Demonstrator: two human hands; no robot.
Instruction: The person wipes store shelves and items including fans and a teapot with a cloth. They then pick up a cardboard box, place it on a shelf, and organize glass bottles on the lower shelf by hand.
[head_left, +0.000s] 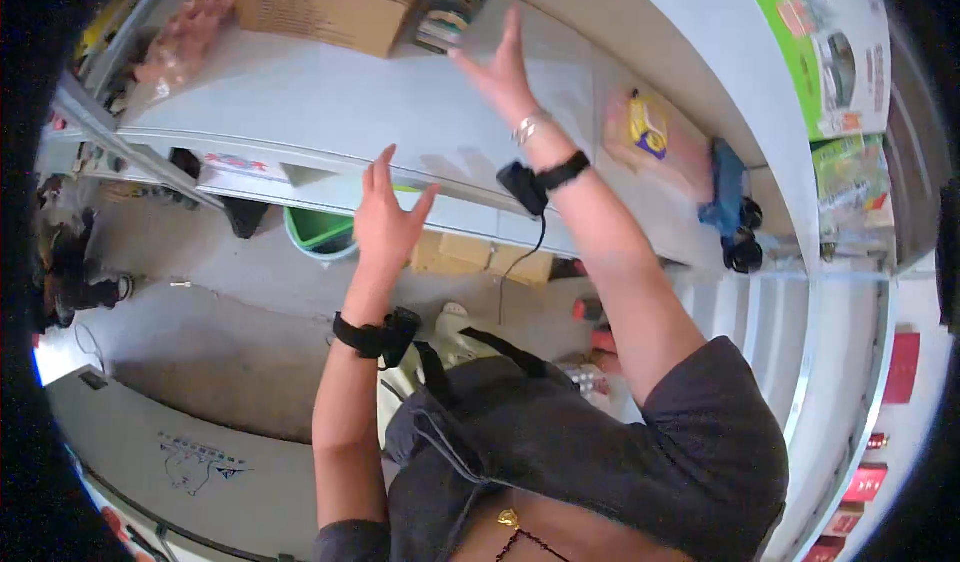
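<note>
Cardboard box (335, 2), plain brown and squarish, sits at the far end of a smooth white shelf (330, 102), well beyond both hands. The right hand (500, 67) is spread flat, holding nothing, above the shelf; the left hand (385, 217) hangs released at the shelf's front edge. A soft yellow-labelled packet (645, 132) lies nearby. Grey concrete floor (200, 332) and a green bucket (320, 232) lie below.

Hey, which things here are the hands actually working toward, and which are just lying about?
In hand:
left hand, open, empty, over the white shelf
right hand, open, nearest the dark stacked packets

Lying about:
brown cardboard box
yellow-labelled clear bag
blue toy vehicle
green plastic bucket
</note>
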